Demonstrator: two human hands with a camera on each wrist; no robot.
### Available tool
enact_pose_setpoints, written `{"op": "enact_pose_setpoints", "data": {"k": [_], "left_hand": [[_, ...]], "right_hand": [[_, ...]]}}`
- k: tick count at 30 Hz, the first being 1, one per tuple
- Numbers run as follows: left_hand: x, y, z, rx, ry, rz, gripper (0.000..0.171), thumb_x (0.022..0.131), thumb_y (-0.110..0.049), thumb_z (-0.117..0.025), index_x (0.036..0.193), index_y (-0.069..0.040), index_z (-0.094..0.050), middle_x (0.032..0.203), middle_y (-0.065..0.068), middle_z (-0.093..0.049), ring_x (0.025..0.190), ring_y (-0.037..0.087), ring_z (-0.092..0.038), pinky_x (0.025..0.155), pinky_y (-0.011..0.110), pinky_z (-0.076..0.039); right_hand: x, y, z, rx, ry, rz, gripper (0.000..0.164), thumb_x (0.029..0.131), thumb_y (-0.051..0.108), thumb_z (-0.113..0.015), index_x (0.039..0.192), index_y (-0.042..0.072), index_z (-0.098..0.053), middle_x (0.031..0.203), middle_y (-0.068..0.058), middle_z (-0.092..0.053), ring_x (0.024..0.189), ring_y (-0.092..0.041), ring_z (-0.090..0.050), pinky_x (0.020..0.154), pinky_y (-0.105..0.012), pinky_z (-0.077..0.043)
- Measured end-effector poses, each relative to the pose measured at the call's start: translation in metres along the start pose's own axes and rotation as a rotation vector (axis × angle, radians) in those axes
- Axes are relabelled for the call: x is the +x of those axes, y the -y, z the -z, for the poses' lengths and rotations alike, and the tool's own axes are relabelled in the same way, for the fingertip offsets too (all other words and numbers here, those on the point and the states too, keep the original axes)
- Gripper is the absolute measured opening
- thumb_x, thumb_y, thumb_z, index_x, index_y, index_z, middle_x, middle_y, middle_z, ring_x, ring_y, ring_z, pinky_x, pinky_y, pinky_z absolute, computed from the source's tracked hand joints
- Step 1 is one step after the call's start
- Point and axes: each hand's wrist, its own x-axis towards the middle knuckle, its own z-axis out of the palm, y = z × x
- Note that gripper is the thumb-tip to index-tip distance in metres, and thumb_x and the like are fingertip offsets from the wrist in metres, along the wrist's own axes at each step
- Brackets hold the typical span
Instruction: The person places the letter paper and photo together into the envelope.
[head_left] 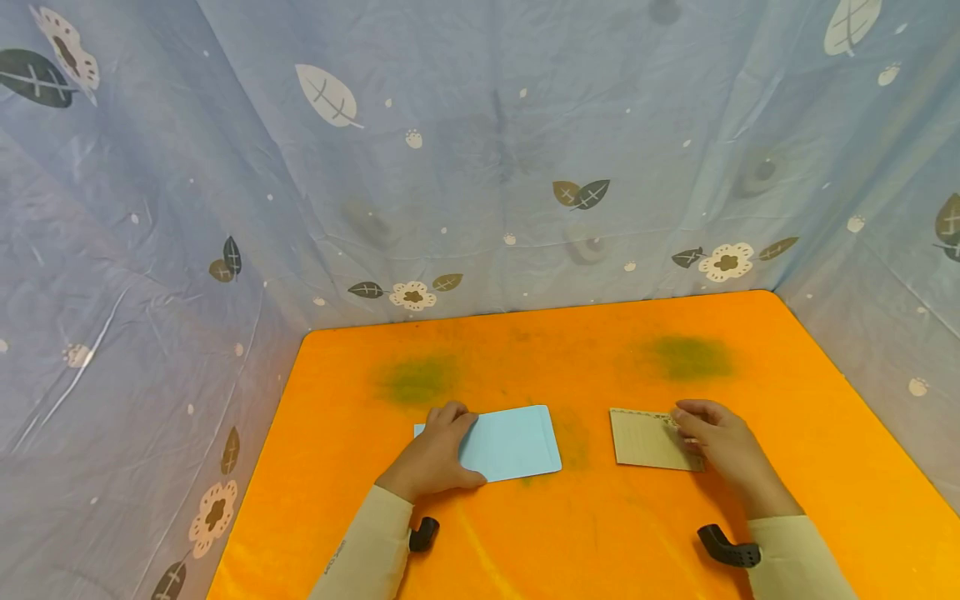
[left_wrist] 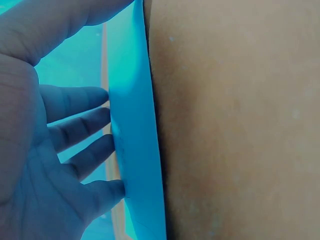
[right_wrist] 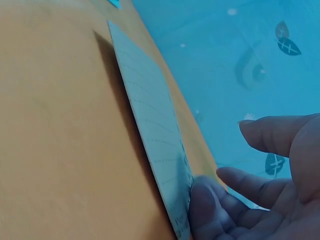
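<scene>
A light blue envelope [head_left: 513, 442] lies on the orange table. My left hand [head_left: 438, 450] spans its left part and grips it by the edges, thumb at the near edge and fingers at the far one. In the left wrist view, the fingertips touch the long side of the envelope [left_wrist: 137, 135]. To the right, a tan card [head_left: 645, 442] with faint lines is held at its right end by my right hand [head_left: 720, 442]. The right wrist view shows a fingertip on the edge of the card [right_wrist: 150, 110], while other fingers stand apart from it.
The orange table [head_left: 525, 358] has two greenish smudges towards the back. A blue-grey curtain [head_left: 480, 167] with leaves and flowers surrounds its back and sides. Black curved pieces [head_left: 727, 547] are attached at both cuffs.
</scene>
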Motion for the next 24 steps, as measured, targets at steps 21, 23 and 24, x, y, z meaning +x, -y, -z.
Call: {"op": "enact_pose_setpoints", "data": {"k": [21,23,24], "left_hand": [[0.000,0.001,-0.001,-0.004,0.000,-0.002,0.093,0.082,-0.039,-0.094,0.157,-0.002,-0.054,0.152,0.009,-0.046,0.132,0.030,-0.042,0.095,0.044,-0.056],[0.000,0.001,-0.001,-0.005,0.001,-0.003,0.093,0.082,-0.039,-0.094,0.158,-0.002,-0.054,0.152,0.009,-0.046,0.132,0.030,-0.042,0.095,0.044,-0.056],[0.000,0.001,-0.001,-0.006,0.003,-0.003,0.093,0.082,-0.039,-0.094,0.158,-0.002,-0.054,0.152,0.009,-0.046,0.132,0.030,-0.042,0.095,0.044,-0.056]], "right_hand": [[-0.006,0.010,0.014,-0.026,-0.007,-0.079,0.093,0.113,0.055,-0.053,0.167,-0.012,-0.017,0.165,-0.040,-0.025,0.144,-0.054,-0.040,0.108,-0.060,-0.047],[-0.007,0.011,0.013,-0.027,-0.004,-0.077,0.093,0.113,0.054,-0.053,0.167,-0.012,-0.018,0.165,-0.041,-0.025,0.144,-0.055,-0.039,0.109,-0.062,-0.045],[-0.008,0.011,0.012,-0.023,-0.002,-0.075,0.093,0.113,0.054,-0.053,0.167,-0.013,-0.017,0.164,-0.041,-0.024,0.144,-0.056,-0.038,0.110,-0.064,-0.044]]}}
